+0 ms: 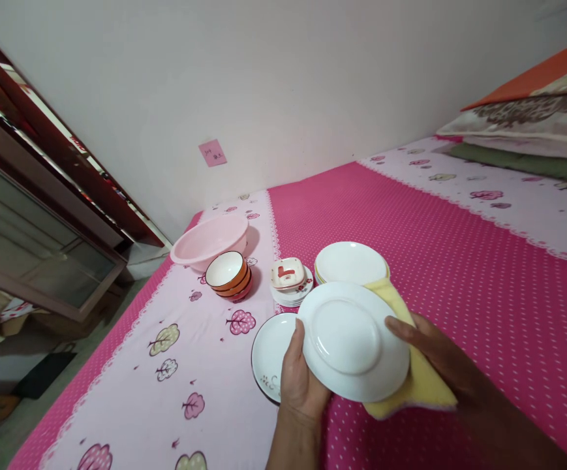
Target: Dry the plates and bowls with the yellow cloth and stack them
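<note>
left hand (299, 382): fingers closed on rim of one white plate (352, 341), tilted, underside up, above bed. right hand (440, 356): presses one yellow cloth (410, 365) against it. nearby: one pink basin (209, 240), stacked orange bowls (228, 274).

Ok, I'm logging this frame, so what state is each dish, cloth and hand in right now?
white plate: held up, underside toward the camera
left hand: gripping the plate's edge
right hand: on the yellow cloth, against the plate
pink basin: upright
orange bowls: stacked, upright
plate stack: lying flat
rimmed plate: flat on the bed
</note>
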A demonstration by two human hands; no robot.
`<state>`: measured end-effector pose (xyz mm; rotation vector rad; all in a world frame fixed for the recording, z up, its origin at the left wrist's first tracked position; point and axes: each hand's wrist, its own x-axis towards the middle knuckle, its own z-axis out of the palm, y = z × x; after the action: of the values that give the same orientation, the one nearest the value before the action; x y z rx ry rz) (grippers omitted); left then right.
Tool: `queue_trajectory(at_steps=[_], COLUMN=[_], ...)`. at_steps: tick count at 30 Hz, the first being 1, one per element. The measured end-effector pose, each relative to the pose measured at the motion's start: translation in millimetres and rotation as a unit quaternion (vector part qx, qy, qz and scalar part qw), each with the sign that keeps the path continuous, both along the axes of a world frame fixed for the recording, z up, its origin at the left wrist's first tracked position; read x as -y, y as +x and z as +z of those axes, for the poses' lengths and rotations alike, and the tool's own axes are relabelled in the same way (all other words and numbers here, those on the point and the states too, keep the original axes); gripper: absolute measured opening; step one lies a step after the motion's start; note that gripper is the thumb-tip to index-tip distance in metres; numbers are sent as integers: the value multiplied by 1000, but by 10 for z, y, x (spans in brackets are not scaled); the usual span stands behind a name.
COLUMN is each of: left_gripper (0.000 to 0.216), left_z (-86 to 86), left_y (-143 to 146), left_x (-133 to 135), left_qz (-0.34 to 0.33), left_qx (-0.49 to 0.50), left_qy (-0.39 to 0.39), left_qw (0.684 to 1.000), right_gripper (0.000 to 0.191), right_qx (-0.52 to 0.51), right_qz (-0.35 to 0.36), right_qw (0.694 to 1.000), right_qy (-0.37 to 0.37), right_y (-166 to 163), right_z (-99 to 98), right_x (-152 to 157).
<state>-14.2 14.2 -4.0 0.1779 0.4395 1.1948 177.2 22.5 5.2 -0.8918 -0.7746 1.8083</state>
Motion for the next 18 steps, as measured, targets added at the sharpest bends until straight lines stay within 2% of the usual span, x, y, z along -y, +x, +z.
queue_trajectory(at_steps=[3,6,10,12,14,16,18], left_gripper=[48,40,41,43,47,55,64], left_z=[34,63,94,114,142,179,224], left_y=[30,81,123,116,103,102,131], left_x=[-12,3,47,72,105,148,198], left_qz=[33,78,76,71,83,87,58], left_qx=[-35,-85,-159,-223,-293,-320,-282], left_qy=[-37,-56,-4,38,49,35,45], left_qw=[998,992,984,971,951,943,957], right_gripper=[82,84,80,72,56,42,33], right_qx=[2,10,45,114,237,369,454], right_qz=[9,-21,-76,-131,-208,-271,-292], right_qw=[1000,1000,996,985,948,877,798], right_qy=[3,3,7,12,54,144,268], right_y=[-8,-26,-37,-42,-56,-79,-110], right_z=[22,66,180,238,262,228,138], right_x=[32,50,103,152,201,235,243])
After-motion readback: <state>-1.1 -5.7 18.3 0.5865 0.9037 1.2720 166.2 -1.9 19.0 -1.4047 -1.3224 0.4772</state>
